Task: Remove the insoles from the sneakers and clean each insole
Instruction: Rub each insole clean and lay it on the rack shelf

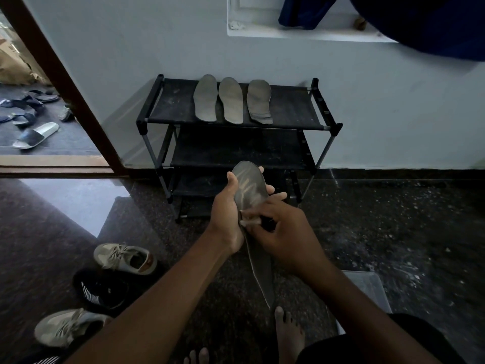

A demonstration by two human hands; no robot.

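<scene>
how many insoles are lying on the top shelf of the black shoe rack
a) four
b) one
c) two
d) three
d: three insoles lie side by side on the rack's top shelf, while a fourth insole is held in the left hand, off the rack.

Grey insoles [231, 99]; black rack [288, 111]; beige sneaker [126, 258].

Three insoles [231, 100] lie side by side on top of the rack [288, 109] at twelve o'clock. The sneakers [125, 258] sit at eight o'clock, a bin [367, 287] at four.
</scene>
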